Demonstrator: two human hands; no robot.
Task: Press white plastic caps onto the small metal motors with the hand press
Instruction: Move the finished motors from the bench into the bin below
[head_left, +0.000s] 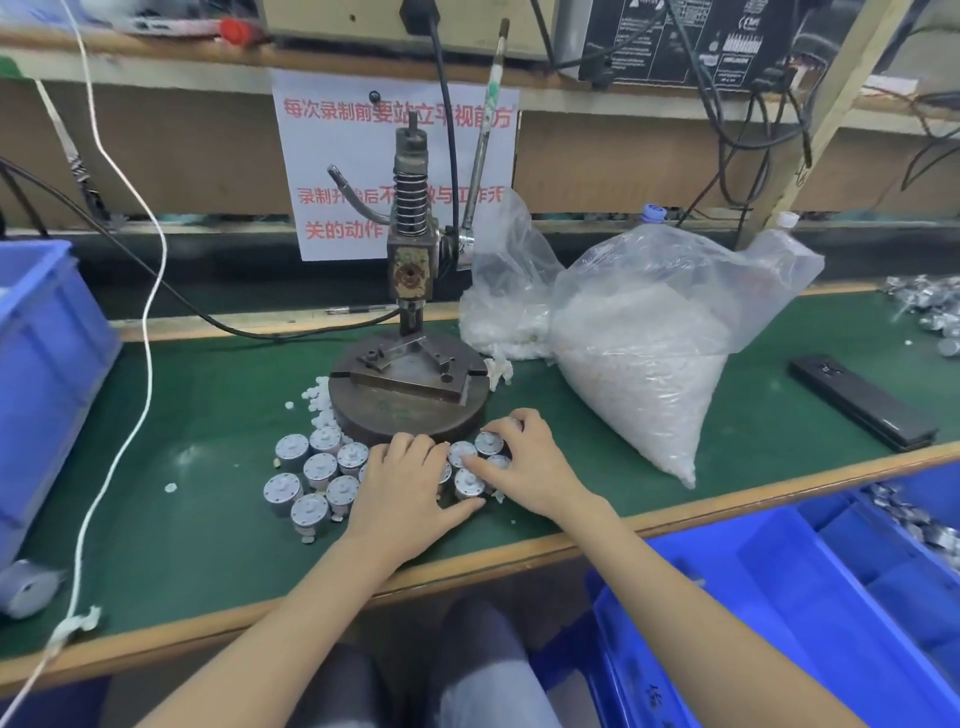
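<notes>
Hands of the person meet low on the green bench (208, 545), just in front of the round base of the hand press (410, 260). Both forearms come up from the near edge and lean toward each other. The left hand (410, 483) lies palm down, its fingers bent forward over some motors (322, 478) that stand upright in a tight group. Its thumb is stretched out to the right. The fingertips are hidden, so I cannot tell if this hand grips anything. The right hand (524, 462) is arched, with the wrist raised a little. Its fingers curl around the far side of a few motors and the thumb points left against their near side, so it holds them between thumb and fingers. More motors of the same group stand free at the left of the left hand, each with a white cap on top.

Loose white caps (317, 400) lie against the left side of the press base. Two clear bags (639, 364) full of caps rest just right of the press. The lever (488, 130) stands up.
</notes>
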